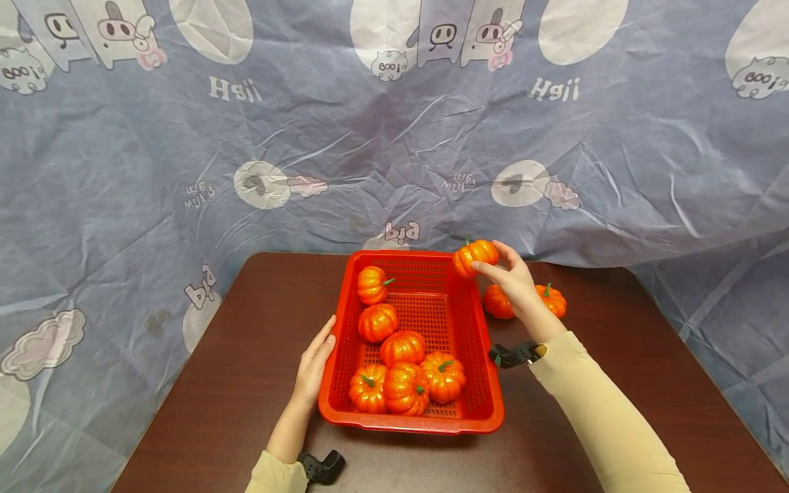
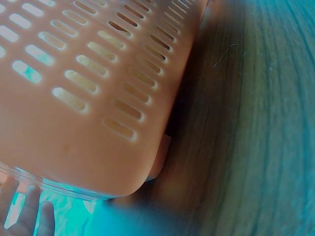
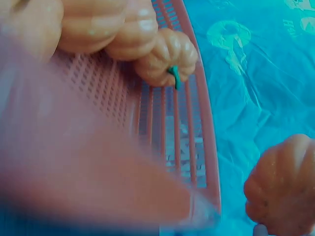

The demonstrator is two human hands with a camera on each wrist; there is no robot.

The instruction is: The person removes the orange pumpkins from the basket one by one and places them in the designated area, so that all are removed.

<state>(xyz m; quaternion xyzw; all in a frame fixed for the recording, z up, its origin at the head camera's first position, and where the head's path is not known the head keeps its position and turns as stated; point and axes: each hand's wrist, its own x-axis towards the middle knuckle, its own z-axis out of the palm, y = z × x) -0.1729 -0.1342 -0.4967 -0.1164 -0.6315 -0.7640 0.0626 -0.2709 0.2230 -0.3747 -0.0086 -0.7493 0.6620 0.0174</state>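
A red plastic basket [image 1: 413, 423] with slotted walls stands on the table. Several shiny orange toy pumpkins [image 1: 403, 348] lie inside it, along its left side and near end. My right hand [image 1: 516, 282] pinches another small pumpkin [image 1: 473, 258] between thumb and fingers, above the basket's far right corner; this pumpkin [image 3: 283, 189] also shows at the right wrist view's lower right. Against the basket's left rim rests my left hand [image 1: 314, 363], its fingers fairly straight. The left wrist view has its fingertips [image 2: 30, 209] beside the basket's outer wall [image 2: 64, 142].
Two more pumpkins sit on the table right of the basket, one next to its wall [image 1: 498, 302] and one farther right [image 1: 551, 301], both partly hidden by my right arm. A printed grey-blue cloth [image 1: 394, 150] hangs behind the brown table [image 1: 234, 383].
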